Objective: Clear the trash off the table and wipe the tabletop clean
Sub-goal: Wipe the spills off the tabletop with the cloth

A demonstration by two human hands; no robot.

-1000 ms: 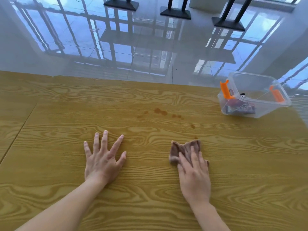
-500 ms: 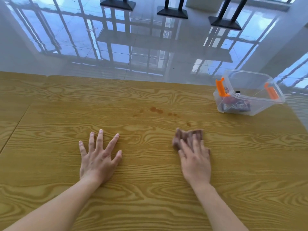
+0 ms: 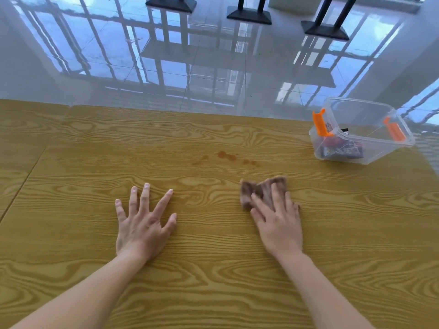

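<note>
A brown cloth (image 3: 255, 191) lies on the wooden table (image 3: 213, 269), pressed flat under my right hand (image 3: 278, 222), whose fingers cover its near half. Reddish-brown stains (image 3: 228, 156) mark the tabletop a short way beyond the cloth, toward the far edge. My left hand (image 3: 142, 222) rests flat on the wood with fingers spread, holding nothing, left of the cloth. A clear plastic bin (image 3: 361, 131) with orange latches stands at the far right of the table with wrappers lying inside it.
The table's far edge runs just past the stains, with a glossy tiled floor (image 3: 213, 55) beyond. Black table bases (image 3: 249, 14) stand on the floor in the distance. A seam (image 3: 26, 172) crosses the tabletop on the left.
My right hand has slid the cloth away from me, closer to the stains. The left hand has stayed flat in about the same spot.
</note>
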